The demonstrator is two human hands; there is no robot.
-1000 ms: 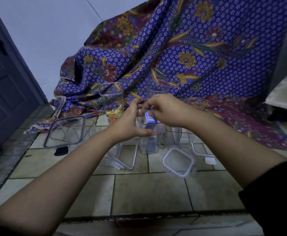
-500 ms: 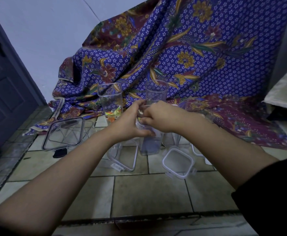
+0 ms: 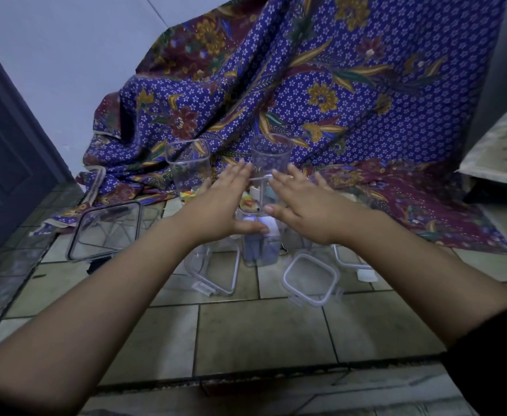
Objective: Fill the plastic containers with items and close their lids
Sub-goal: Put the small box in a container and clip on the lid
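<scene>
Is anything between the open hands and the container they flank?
Nothing visible: the left hand and right hand sit open on either side of the tall clear container, gap between them unobstructed.

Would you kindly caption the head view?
Both hands, left and right, open around a clear container on tiled floor.

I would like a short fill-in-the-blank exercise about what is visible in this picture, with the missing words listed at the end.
1. Both the left hand and the right hand have their fingers ____, gripping nothing.
2. The hands are on either side of a tall clear container that stands on the ____ floor.
3. The loose square lid lies on the floor, below the ____ hand.
4. The patterned cloth behind the containers is mostly ____ in colour.

Missing words: spread; tiled; right; blue
</scene>
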